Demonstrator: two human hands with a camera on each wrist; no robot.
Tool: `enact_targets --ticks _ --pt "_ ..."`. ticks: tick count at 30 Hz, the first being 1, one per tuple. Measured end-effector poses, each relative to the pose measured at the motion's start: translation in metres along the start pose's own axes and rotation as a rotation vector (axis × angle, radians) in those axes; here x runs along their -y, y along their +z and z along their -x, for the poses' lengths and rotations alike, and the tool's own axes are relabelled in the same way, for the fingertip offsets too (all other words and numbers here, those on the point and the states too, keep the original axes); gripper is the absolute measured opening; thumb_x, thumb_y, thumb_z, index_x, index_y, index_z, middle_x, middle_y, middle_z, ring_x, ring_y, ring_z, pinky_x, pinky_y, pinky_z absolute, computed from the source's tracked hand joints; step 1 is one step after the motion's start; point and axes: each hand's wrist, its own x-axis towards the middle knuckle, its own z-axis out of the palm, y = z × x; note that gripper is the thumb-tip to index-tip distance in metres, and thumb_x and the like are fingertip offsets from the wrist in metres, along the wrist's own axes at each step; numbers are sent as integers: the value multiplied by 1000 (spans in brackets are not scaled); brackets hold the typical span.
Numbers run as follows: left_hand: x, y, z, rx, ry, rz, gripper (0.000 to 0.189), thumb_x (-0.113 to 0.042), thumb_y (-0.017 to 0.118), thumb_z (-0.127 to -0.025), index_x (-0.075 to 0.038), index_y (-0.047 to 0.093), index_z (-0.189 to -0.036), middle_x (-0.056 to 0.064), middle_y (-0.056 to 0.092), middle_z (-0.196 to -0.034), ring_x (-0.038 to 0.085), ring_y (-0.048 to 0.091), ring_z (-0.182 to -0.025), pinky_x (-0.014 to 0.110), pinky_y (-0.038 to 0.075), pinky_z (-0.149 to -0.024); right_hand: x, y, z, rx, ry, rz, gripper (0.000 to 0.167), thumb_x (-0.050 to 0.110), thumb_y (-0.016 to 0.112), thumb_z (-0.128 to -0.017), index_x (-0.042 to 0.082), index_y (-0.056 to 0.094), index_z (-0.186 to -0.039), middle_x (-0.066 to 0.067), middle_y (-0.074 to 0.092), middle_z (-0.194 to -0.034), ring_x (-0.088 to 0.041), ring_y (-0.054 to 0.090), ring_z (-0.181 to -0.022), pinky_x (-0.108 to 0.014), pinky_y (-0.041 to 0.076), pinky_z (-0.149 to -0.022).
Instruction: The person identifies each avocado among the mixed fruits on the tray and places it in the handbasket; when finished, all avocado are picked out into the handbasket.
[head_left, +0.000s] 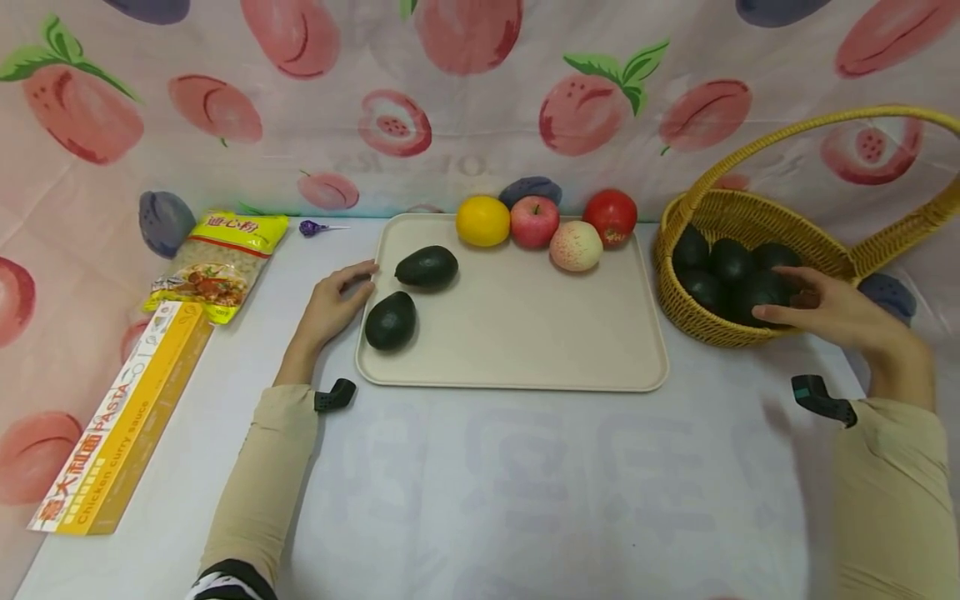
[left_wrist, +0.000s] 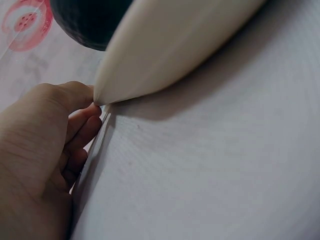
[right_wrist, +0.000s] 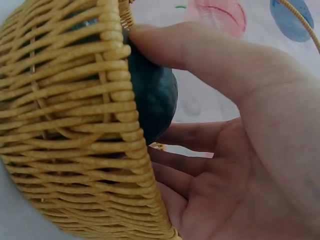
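Observation:
My right hand (head_left: 832,308) reaches into the yellow wicker basket (head_left: 682,312) at the right, thumb and fingers around a dark green avocado (head_left: 759,296). In the right wrist view, this avocado (right_wrist: 155,97) shows between the thumb and fingers, partly behind the basket's rim. Several more avocados (head_left: 730,260) lie beside it in the basket. At the left edge of the beige tray (head_left: 517,333), my left hand (head_left: 330,304) touches the rim with its fingertips. Two avocados, one behind (head_left: 427,267) and one nearer (head_left: 391,322), lie on the tray's left side.
Along the tray's back lie a yellow lemon (head_left: 482,222), a red apple (head_left: 535,222), a speckled peach (head_left: 576,246) and a red pomegranate (head_left: 611,218). A pasta bag (head_left: 217,258), a pasta box (head_left: 123,425) and a purple lollipop (head_left: 311,227) lie left. The basket handle (head_left: 795,125) arches up.

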Motion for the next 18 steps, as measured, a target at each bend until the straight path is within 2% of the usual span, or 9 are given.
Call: enact_targets --ticks 7,13,18 --pt "2 -1 1 0 8 -1 36 -22 60 -93 -16 59 -129 5 53 -139 23 46 -131 41 34 -112 0 -2 -9 41 -5 80 104 63 53 -86 -5 6 -149 -41 22 -143 -56 25 -125 -76 23 -94" --pt "3 0 1 10 11 13 36 -23 60 -93 -17 59 -129 4 53 -139 22 44 -132 41 33 -113 4 -2 -21 67 -67 157 100 58 59 -85 -6 15 -148 -40 23 -144 -57 22 -128 -75 22 -97" --pt "3 1 0 9 11 8 37 -25 59 -93 -19 59 -129 2 54 -138 21 44 -133 40 32 -114 4 -3 -23 74 -64 178 100 58 60 -84 -6 16 -147 -41 21 -143 -56 22 -127 -75 21 -97"
